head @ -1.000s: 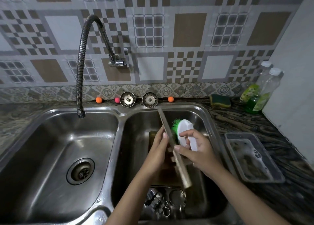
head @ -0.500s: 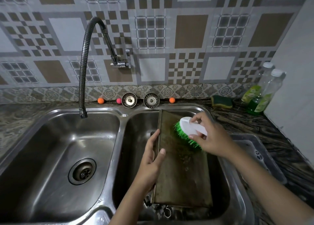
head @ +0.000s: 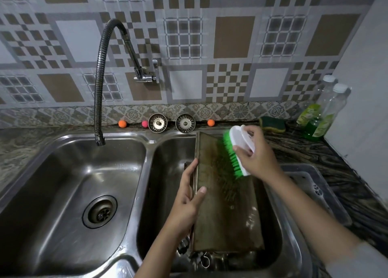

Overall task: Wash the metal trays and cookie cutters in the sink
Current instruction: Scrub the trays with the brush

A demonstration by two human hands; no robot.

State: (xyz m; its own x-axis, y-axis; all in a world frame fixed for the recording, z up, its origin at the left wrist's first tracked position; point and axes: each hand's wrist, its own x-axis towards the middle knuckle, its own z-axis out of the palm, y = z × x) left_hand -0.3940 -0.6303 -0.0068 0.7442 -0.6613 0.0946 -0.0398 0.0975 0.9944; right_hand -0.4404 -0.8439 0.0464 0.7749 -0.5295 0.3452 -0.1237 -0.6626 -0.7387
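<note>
Left hand (head: pixel 189 200) fingers clamp tray (head: pixel 226 210) edge; right hand (head: pixel 257 158) fingers grip brush (head: pixel 237 149).

Behind the basins, two metal strainers (head: pixel 157 122) (head: pixel 185 123) lean on the patterned backsplash (head: pixel 189 46), two orange balls (head: pixel 122 123) (head: pixel 211 122) and a pink one (head: pixel 144 123) alongside. Right: a green-and-yellow sponge (head: pixel 272 124), two bottles of green liquid (head: pixel 310 109) (head: pixel 327 118), a grey plastic tray (head: pixel 315 191).
</note>
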